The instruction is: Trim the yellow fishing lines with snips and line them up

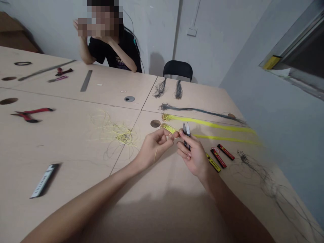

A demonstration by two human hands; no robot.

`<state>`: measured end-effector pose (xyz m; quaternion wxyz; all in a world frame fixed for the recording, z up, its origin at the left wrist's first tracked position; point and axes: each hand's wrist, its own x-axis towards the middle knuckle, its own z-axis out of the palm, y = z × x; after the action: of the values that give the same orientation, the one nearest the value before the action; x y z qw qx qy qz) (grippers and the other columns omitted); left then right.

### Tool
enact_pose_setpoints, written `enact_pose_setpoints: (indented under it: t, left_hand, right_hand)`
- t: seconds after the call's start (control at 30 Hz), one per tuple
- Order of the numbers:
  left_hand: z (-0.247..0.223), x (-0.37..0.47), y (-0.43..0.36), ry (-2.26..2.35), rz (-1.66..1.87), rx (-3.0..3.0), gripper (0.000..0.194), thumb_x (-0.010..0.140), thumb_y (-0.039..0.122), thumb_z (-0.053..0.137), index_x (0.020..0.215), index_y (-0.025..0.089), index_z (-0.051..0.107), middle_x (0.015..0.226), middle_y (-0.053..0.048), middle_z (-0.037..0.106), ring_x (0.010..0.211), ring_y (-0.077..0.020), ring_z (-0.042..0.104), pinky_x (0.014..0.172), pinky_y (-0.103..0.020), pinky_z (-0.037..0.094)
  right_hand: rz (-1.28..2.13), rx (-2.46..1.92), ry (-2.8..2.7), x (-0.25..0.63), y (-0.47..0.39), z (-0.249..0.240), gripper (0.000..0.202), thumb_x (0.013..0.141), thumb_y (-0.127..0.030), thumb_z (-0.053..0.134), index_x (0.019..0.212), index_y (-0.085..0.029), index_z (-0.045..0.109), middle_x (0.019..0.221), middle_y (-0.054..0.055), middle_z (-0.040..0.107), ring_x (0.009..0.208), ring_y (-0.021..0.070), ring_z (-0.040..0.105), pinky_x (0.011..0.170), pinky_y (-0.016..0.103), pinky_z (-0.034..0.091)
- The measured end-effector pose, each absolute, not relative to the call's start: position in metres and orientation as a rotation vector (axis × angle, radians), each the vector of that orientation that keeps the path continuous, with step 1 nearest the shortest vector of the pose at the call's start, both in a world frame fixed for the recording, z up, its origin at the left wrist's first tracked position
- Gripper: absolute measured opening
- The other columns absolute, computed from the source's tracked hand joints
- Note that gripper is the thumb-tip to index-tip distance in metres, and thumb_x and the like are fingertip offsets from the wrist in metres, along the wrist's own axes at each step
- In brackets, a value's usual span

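Note:
My left hand (154,145) is closed in a pinch on a thin yellow cord (155,156), whose end hangs below the fingers. In my right hand (192,154) is a small pair of thread snips (186,130), blades pointing up and away. The fingertips of both hands nearly meet; what lies between them is too small to make out. Just beyond them, two bundles of yellow cord, a far one (215,125) and a near one (227,137), stretch right, with gold-coloured pieces at their left ends. A loose yellow tangle (124,135) lies left of my left hand.
Red-handled pliers (31,113), a box-like white-and-black item (44,180) and a steel ruler (86,81) lie leftward. Dark cord bundles (199,109), several small labelled strips (219,158) and tangled dark thread (263,179) are rightward. Another person (111,50) sits opposite.

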<state>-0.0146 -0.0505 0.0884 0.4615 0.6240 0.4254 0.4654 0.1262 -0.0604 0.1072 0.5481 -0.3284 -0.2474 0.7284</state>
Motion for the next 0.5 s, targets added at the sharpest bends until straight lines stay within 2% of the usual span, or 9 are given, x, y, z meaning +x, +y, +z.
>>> enact_pose_setpoints:
  t: [0.17,0.33,0.5]
  left_hand:
    - [0.088,-0.017,-0.045,1.112,1.084,1.555,0.015,0.078,0.029,0.059,0.071,0.018,0.053,0.058,0.008,0.031,0.052,-0.0076,0.029,0.050,-0.020,0.024]
    - [0.089,-0.025,-0.030,1.244,1.010,1.565,0.015,0.075,0.030,0.055,0.068,0.017,0.051,0.059,0.006,0.038,0.053,-0.0080,0.034,0.052,-0.022,0.026]
    - [0.084,-0.032,-0.019,1.344,0.996,1.593,0.018,0.074,0.034,0.055,0.069,0.018,0.051,0.059,0.005,0.041,0.056,-0.0092,0.036,0.055,-0.023,0.028]
  right_hand:
    - [1.736,-0.717,-0.432,0.151,-0.045,0.116,0.017,0.084,-0.010,0.062,0.072,-0.016,0.052,0.064,-0.008,0.054,0.033,-0.0016,0.013,0.028,0.012,0.014]
    - [1.559,-0.706,-0.353,0.201,-0.023,0.130,0.023,0.092,-0.004,0.046,0.075,-0.016,0.054,0.062,-0.006,0.058,0.031,-0.0003,0.019,0.027,0.011,0.017]
    - [1.435,-0.717,-0.441,0.245,-0.016,0.138,0.025,0.091,-0.004,0.047,0.072,-0.018,0.052,0.060,-0.006,0.059,0.031,0.0011,0.017,0.027,0.011,0.019]
